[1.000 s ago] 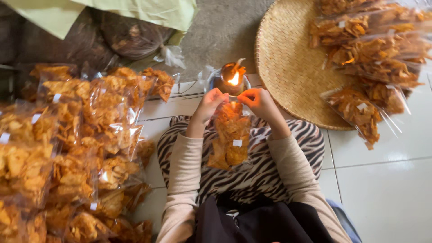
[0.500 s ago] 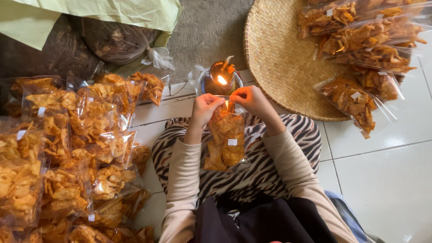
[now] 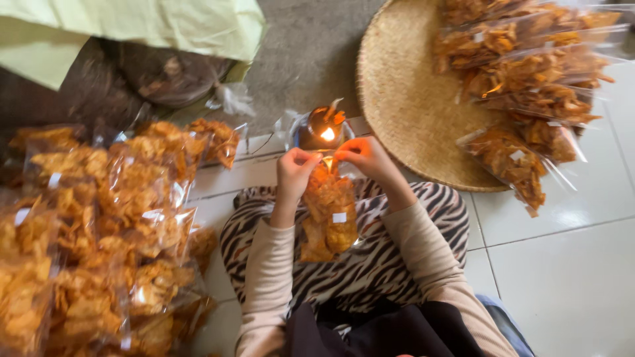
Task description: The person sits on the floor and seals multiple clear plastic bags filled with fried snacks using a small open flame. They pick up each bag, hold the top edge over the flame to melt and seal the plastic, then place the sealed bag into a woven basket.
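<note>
My left hand (image 3: 294, 168) and my right hand (image 3: 362, 153) pinch the top edge of a clear plastic bag of orange chips (image 3: 329, 215) from either side. The bag hangs down over my zebra-striped lap. Its top edge is held right at a small flame (image 3: 327, 134) burning in a dark lamp on the floor just in front of my hands.
A pile of filled chip bags (image 3: 92, 231) lies on my left. A round woven tray (image 3: 410, 99) at the upper right carries more filled bags (image 3: 522, 79). A yellow-green cloth (image 3: 132, 26) and dark plastic sacks (image 3: 172, 76) lie at the upper left. White floor tiles (image 3: 569, 264) spread to the right.
The view has shifted a little, so everything sits slightly lower and further left. My hands keep the bag's top at the flame.
</note>
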